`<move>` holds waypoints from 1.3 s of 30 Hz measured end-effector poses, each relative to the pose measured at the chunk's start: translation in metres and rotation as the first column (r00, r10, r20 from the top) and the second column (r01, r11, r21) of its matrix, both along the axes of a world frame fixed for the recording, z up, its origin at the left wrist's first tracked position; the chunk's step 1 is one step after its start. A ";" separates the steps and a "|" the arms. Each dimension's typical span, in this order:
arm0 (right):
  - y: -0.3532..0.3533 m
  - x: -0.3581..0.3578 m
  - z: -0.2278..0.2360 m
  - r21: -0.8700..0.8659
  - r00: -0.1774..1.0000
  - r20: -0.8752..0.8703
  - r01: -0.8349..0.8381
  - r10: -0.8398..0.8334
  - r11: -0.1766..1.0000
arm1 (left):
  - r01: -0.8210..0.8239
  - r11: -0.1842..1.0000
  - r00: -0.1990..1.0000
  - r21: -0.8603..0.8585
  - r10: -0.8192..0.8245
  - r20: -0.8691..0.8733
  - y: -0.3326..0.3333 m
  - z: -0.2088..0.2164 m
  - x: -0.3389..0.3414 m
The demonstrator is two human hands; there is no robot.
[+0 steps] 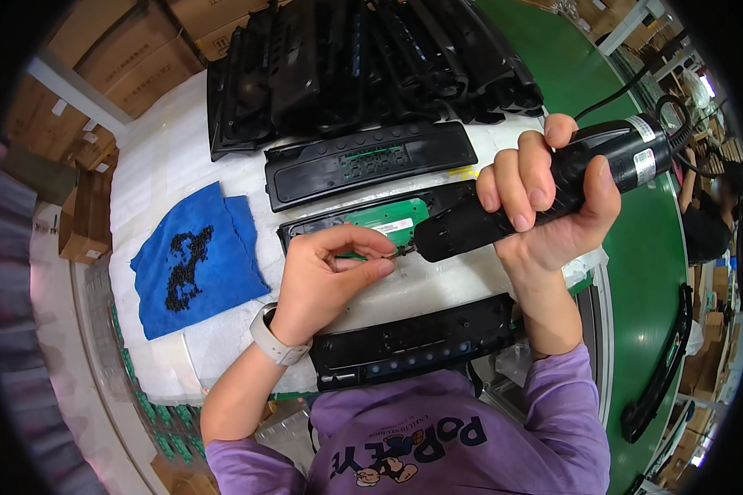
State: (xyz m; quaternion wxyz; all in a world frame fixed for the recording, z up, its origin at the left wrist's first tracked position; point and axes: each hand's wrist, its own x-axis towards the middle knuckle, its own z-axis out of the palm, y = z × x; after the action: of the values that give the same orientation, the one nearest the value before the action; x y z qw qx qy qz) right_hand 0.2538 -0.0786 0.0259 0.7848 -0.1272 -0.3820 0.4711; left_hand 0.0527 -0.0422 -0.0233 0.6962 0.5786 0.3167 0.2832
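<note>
Cardboard boxes [132, 62] stand at upper left, a green surface [642, 313] right.

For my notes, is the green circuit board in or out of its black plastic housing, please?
In: the board lies inside the housing, black rim visible beyond it.

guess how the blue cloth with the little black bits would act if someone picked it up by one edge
The blue cloth would probably droop and fold, as its uneven edges and creases suggest soft fabric. The small black pieces look loose and heaped, so they would likely slide or spill.
</note>
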 end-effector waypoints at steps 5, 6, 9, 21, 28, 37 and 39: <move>-0.002 -0.002 0.001 -0.040 1.000 -0.028 0.011 -0.012 0.999 | -0.006 1.000 1.000 0.028 0.006 -0.010 -0.002 -0.001 -0.001; -0.002 -0.003 0.001 -0.038 1.000 -0.030 0.009 -0.010 0.999 | -0.016 0.999 1.000 0.032 0.016 -0.004 -0.003 -0.002 -0.001; -0.002 -0.004 0.003 -0.091 1.000 -0.003 0.016 -0.016 0.996 | -0.021 0.998 0.999 0.056 0.023 -0.028 -0.005 -0.001 -0.001; 0.000 0.000 0.002 -0.176 0.991 -0.135 -0.008 -0.016 0.984 | -0.019 0.996 0.999 -0.084 0.022 0.035 -0.007 0.003 0.000; -0.008 0.005 -0.004 0.017 0.928 0.373 -0.014 0.007 1.000 | -0.245 0.893 0.959 0.377 0.280 -0.041 0.011 0.001 -0.006; -0.019 -0.006 0.001 -0.136 0.883 0.460 -0.035 0.095 0.990 | -0.206 0.958 0.978 0.199 0.208 0.010 0.019 -0.017 -0.007; -0.020 -0.012 0.003 -0.188 0.852 0.524 0.094 0.019 0.978 | -0.167 0.968 0.985 0.185 0.171 -0.007 0.019 -0.019 -0.006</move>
State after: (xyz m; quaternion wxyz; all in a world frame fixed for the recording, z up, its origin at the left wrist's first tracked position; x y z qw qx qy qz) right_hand 0.2418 -0.0986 0.0293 0.6429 -0.3385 -0.5274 0.4404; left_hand 0.0470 -0.0232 -0.0421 0.6094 0.6145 0.3453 0.3629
